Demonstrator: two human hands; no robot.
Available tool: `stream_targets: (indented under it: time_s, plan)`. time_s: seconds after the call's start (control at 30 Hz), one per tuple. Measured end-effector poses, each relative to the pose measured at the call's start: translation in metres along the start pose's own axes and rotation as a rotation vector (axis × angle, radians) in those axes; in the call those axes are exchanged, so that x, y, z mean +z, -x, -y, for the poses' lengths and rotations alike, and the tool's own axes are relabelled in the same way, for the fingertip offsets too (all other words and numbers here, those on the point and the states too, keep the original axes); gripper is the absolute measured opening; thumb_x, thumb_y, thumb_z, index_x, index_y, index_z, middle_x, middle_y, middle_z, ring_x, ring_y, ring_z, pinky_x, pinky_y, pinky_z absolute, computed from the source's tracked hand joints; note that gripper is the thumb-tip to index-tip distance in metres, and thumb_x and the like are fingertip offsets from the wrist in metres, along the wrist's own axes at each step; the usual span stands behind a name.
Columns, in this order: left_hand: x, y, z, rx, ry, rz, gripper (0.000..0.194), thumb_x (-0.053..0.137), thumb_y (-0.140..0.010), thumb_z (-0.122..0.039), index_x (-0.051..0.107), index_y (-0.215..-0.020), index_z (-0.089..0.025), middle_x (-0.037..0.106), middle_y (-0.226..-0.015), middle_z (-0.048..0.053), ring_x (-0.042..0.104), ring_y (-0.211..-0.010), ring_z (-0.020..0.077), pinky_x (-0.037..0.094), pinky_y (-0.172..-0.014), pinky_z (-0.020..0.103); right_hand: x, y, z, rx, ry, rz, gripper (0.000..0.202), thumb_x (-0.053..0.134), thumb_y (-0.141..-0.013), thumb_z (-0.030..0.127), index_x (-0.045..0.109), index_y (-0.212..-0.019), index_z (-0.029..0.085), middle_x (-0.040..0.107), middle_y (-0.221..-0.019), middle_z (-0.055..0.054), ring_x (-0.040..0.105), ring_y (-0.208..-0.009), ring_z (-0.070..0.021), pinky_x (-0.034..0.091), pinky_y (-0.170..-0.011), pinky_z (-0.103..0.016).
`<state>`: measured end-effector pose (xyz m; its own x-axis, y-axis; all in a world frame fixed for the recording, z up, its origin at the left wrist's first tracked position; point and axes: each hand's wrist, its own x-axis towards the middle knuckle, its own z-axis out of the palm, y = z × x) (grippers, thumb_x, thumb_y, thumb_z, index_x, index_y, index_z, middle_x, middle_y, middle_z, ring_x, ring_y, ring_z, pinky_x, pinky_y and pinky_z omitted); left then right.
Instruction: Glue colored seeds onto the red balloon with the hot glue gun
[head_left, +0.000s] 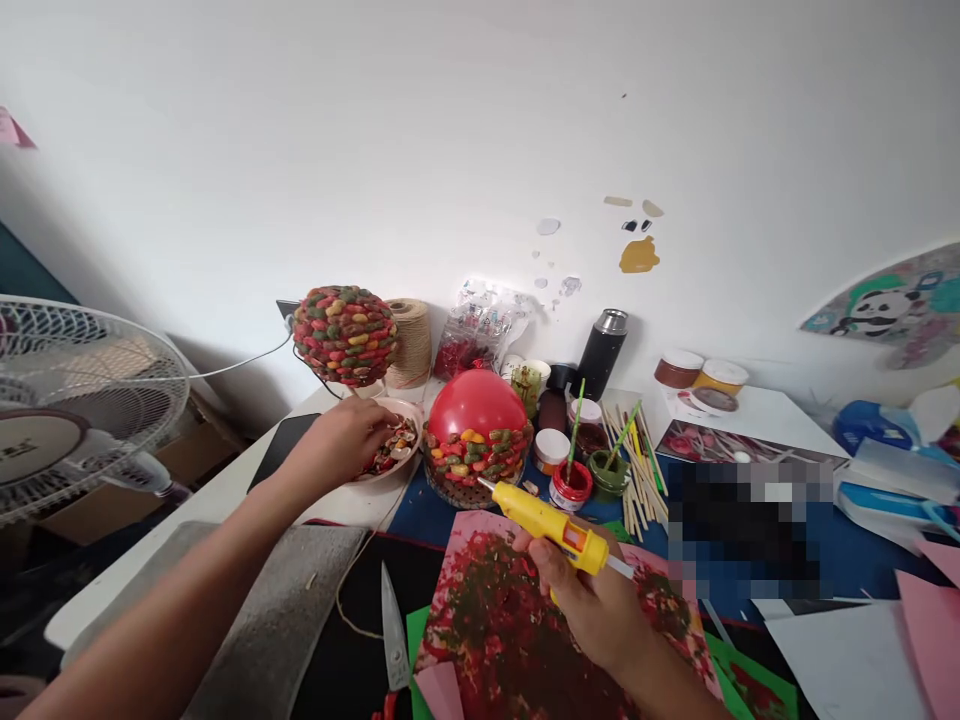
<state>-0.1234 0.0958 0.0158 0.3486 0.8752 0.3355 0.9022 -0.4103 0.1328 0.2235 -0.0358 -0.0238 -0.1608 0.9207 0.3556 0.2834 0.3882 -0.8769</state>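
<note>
My right hand point(589, 590) holds a yellow glue gun point(551, 520), its nozzle pointing left near the foot of a red balloon point(478, 403). Coloured shell-like pieces point(480, 455) cover the balloon's lower part, and it rests in a round basket-like holder point(457, 492). My left hand point(349, 435) reaches over the left side of a pale bowl point(405, 470) of painted pieces; its fingertips are bent down at the pieces, and what they hold, if anything, is too small to tell. Behind that hand stands a ball point(345, 335) covered in red, green and yellow pieces.
Paint jars point(570, 485), wooden sticks point(637, 480) and a black flask point(602, 355) stand right of the balloon. Twine point(409, 343) is behind the bowl. Scissors point(393, 630) lie in front, beside paint-smeared paper point(517, 630). A white fan point(82, 410) is at far left.
</note>
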Motion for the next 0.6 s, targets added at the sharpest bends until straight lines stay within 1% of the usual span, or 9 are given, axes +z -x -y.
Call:
stream_targets:
  time_s: [0.13, 0.23, 0.37, 0.5, 0.6]
  plan:
    - [0.016, -0.009, -0.005, 0.022, -0.018, 0.057, 0.026, 0.058, -0.095, -0.029, 0.084, -0.096, -0.026, 0.084, -0.102, 0.014, 0.075, -0.099, 0.0357, 0.056, -0.086, 0.045, 0.000, 0.000, 0.000, -0.022, 0.022, -0.004, 0.061, 0.052, -0.111, 0.069, 0.070, -0.076, 0.022, 0.065, -0.063, -0.003, 0.056, -0.049, -0.0165, 0.048, -0.046, -0.027]
    - [0.021, -0.012, -0.005, 0.020, -0.022, 0.078, 0.022, 0.061, -0.091, -0.026, 0.083, -0.091, -0.028, 0.083, -0.097, 0.012, 0.075, -0.096, 0.0336, 0.056, -0.086, 0.043, -0.001, 0.000, -0.001, -0.030, 0.040, -0.008, 0.060, 0.052, -0.111, 0.068, 0.069, -0.076, 0.023, 0.062, -0.059, -0.001, 0.054, -0.048, -0.0161, 0.046, -0.045, -0.026]
    - [0.024, -0.012, -0.005, 0.000, -0.011, 0.069, 0.019, 0.062, -0.089, -0.025, 0.080, -0.087, -0.029, 0.083, -0.096, 0.009, 0.075, -0.093, 0.0312, 0.055, -0.084, 0.040, 0.001, 0.000, -0.001, -0.073, 0.089, 0.001, 0.061, 0.051, -0.113, 0.064, 0.067, -0.072, 0.022, 0.060, -0.061, -0.001, 0.052, -0.049, -0.0155, 0.047, -0.048, -0.026]
    - [0.027, -0.011, -0.005, -0.029, 0.014, 0.041, 0.015, 0.063, -0.089, -0.029, 0.077, -0.084, -0.027, 0.083, -0.094, 0.010, 0.075, -0.090, 0.0323, 0.054, -0.081, 0.041, 0.003, 0.000, 0.001, -0.110, 0.106, -0.009, 0.058, 0.051, -0.114, 0.062, 0.071, -0.076, 0.022, 0.065, -0.064, -0.002, 0.056, -0.050, -0.0159, 0.049, -0.051, -0.028]
    - [0.024, -0.008, -0.003, -0.065, 0.043, 0.014, 0.016, 0.062, -0.092, -0.031, 0.075, -0.084, -0.027, 0.082, -0.092, 0.009, 0.075, -0.086, 0.0306, 0.053, -0.075, 0.039, 0.004, 0.000, 0.005, -0.135, 0.116, -0.014, 0.057, 0.051, -0.114, 0.061, 0.072, -0.078, 0.023, 0.069, -0.065, -0.002, 0.059, -0.049, -0.0163, 0.050, -0.053, -0.028]
